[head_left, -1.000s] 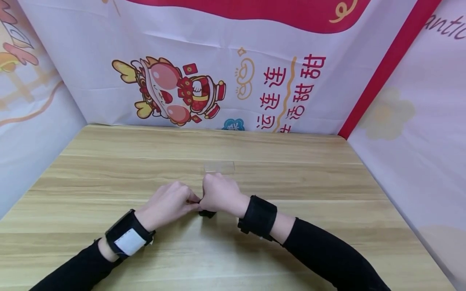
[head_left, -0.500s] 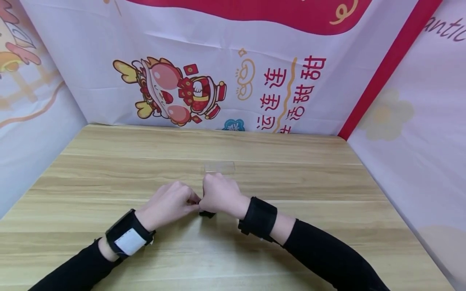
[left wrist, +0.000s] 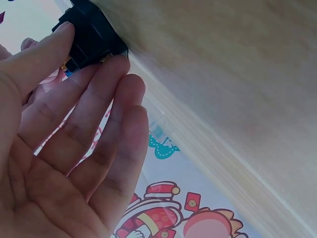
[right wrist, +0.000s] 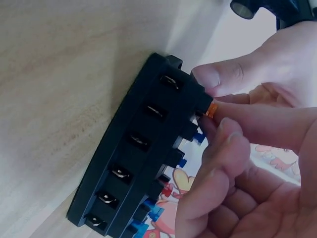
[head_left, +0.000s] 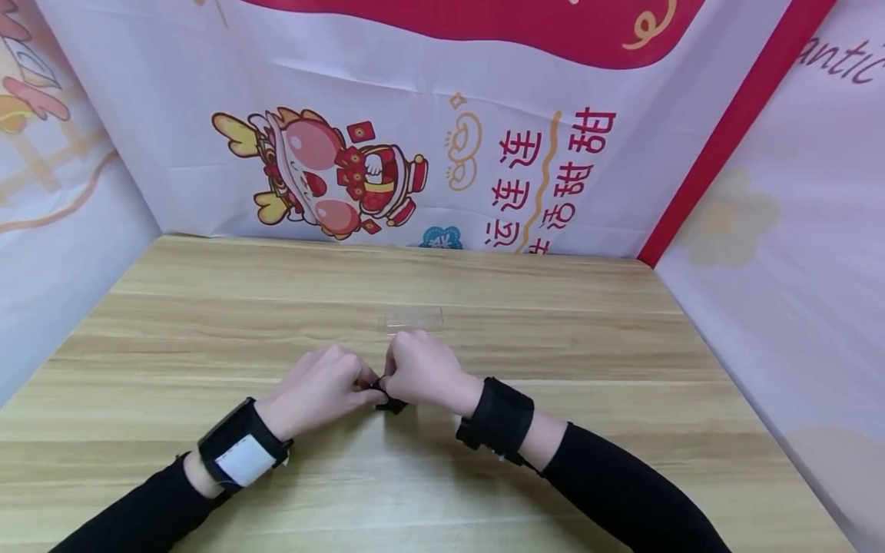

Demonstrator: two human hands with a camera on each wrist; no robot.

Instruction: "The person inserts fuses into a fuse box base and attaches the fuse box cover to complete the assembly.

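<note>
A black fuse box [right wrist: 129,148] with a row of metal terminals along its side stands on the table, mostly covered by both hands in the head view. My left hand [head_left: 318,390] grips one end of it, the thumb [left wrist: 54,42] on one face and fingertips against the other. My right hand [head_left: 427,372] pinches at an orange blade fuse [right wrist: 212,110] at that same end, other fingers curled. Further along the box sit blue fuses [right wrist: 154,212] and a red fuse [right wrist: 167,190]. The orange fuse's lower part is hidden.
A clear plastic cover [head_left: 415,317] lies on the wooden table [head_left: 553,461] just beyond the hands. A printed cloth backdrop [head_left: 387,69] rises at the table's far edge, with more cloth on both sides. Both wrists wear black bands [head_left: 499,418].
My right hand has turned slightly and its wrist has shifted a little to the right. My left hand keeps its hold on the fuse box. The head view has drifted slightly.
</note>
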